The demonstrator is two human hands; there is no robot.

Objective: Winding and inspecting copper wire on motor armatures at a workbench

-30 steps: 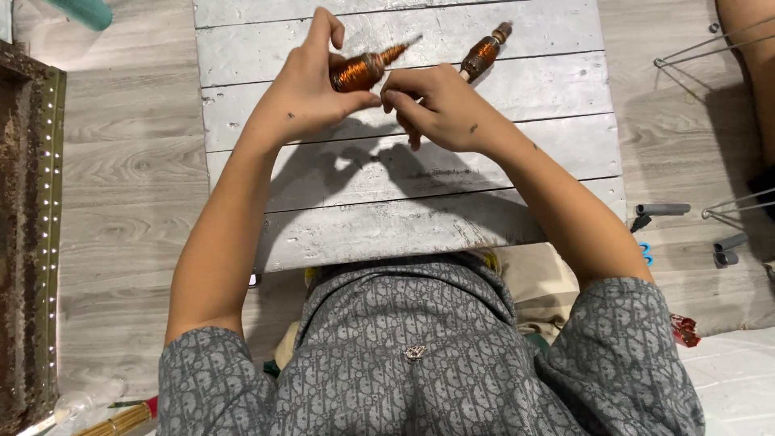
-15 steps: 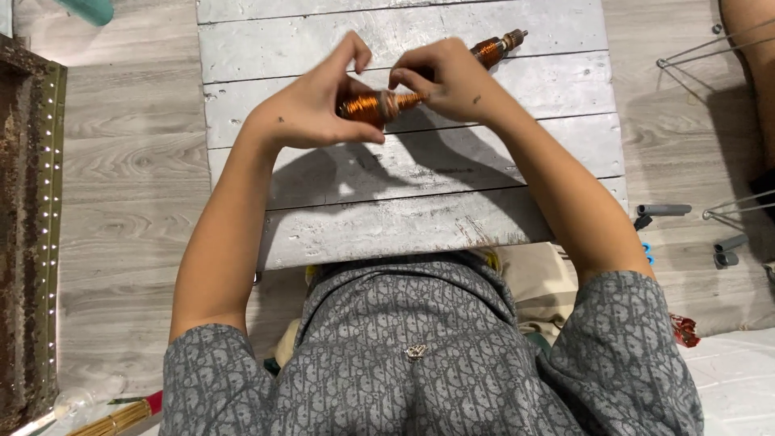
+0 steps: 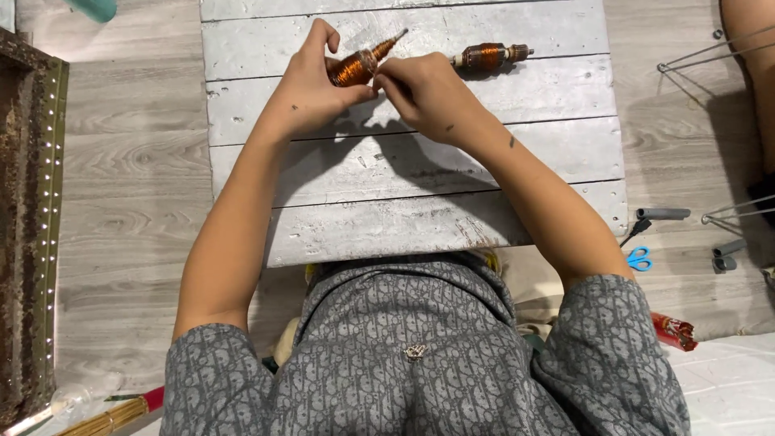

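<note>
My left hand (image 3: 311, 89) grips a copper-wound motor armature (image 3: 355, 66) with a thin shaft pointing up and right, held just above a white plank board (image 3: 404, 178). My right hand (image 3: 424, 97) pinches at the near end of that same armature, fingertips touching it. A second copper-wound armature (image 3: 488, 56) lies on the board just right of my right hand, apart from both hands.
Blue-handled scissors (image 3: 639, 258) and a grey tube (image 3: 662, 214) lie on the wooden floor right of the board. Wire frames (image 3: 710, 48) stand at the far right. A rusty metal frame (image 3: 32, 202) runs along the left. A red packet (image 3: 674, 331) lies near my right side.
My right hand has slid left off the second armature, which now lies uncovered on the board. The held armature's shaft has tilted to point up and right.
</note>
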